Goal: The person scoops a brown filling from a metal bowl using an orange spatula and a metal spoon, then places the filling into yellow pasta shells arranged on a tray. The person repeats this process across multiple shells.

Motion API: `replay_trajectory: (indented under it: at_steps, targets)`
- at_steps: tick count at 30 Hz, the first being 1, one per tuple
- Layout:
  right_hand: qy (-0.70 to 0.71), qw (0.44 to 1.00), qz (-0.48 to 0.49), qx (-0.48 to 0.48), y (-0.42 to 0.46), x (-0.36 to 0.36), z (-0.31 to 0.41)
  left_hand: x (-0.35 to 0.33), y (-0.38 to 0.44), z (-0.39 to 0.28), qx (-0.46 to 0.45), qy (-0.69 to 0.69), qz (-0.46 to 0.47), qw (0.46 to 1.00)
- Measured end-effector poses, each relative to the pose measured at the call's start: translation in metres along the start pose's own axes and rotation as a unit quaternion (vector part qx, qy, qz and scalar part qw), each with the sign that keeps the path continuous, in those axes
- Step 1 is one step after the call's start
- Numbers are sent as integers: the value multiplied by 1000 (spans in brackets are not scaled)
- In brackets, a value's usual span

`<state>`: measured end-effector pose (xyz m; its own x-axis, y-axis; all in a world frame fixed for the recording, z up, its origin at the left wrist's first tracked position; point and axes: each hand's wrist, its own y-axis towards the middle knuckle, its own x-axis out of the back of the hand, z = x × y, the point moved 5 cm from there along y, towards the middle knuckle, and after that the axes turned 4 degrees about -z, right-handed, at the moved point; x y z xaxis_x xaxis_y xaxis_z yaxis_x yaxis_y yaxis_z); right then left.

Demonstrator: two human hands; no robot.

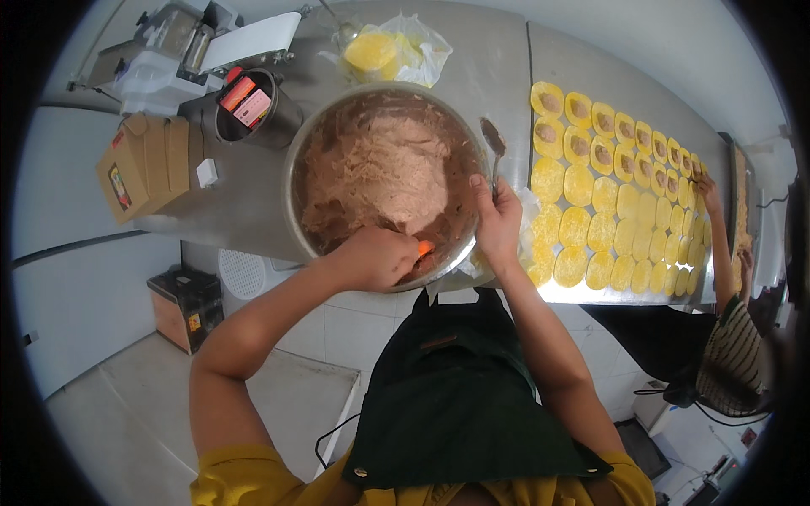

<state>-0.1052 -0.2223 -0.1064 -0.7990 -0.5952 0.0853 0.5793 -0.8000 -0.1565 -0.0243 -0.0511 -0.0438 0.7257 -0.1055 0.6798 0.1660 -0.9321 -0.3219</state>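
A large round metal bowl (292,209) holds a mass of pale pink, sticky ground-meat-like filling (405,167). My left hand (376,258) is inside the bowl's near side, closed around an orange-handled tool (426,248); the tool's working end is hidden. At the right rim is my right hand (498,221), thumb against the bowl's edge. A metal spoon (493,136) smeared with filling points away from me, its handle running into that hand. To the right, rows of yellow rounded wrappers (573,221) lie on the metal table (500,57); those in the two far rows bear small lumps of filling.
Behind the bowl, a yellow wrapper stack (371,54) sits by a plastic bag (430,47). On the left are a phone (245,101) atop a metal pot (288,114), a cardboard box (152,164) and a machine with a white belt (253,41). A co-worker's hand (709,190) reaches the far-right wrappers.
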Motion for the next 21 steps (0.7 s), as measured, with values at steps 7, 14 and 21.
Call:
replay_trajectory:
  at_steps: [7, 14, 21]
  targets:
    - [13, 1000, 2, -15, -1, -2, 7, 5, -7, -13, -5, -5, -17, 1000]
    - [-20, 999, 20, -37, 1, 3, -5, 40, -19, -38, -35, 79, 54, 995]
    - [19, 1000, 4, -7, 0, -2, 0, -5, 21, -10, 28, 136, 4, 990]
